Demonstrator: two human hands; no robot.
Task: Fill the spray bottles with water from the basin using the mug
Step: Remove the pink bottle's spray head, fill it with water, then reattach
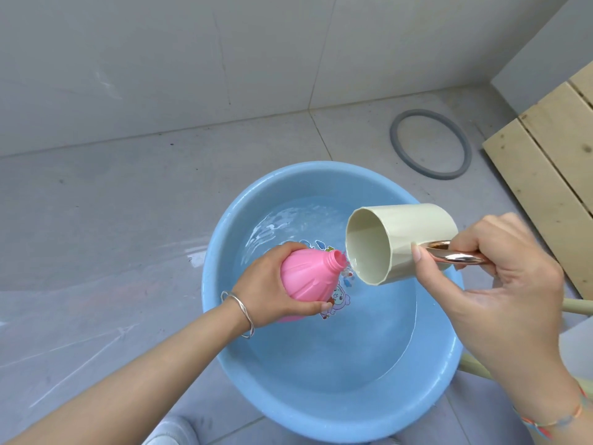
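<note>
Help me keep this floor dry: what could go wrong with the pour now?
1. The mug has a wide rim, the pink bottle a narrow mouth; water splashes beside it, so much may miss, though over the basin.
2. The left hand holds the bottle tilted; it may spill as it fills.
3. The right hand grips only the handle, which could slip when wet.

The left hand [263, 285] hides part of the pink bottle [303, 277] (its base), and the planks [552, 175] are cropped.
</note>
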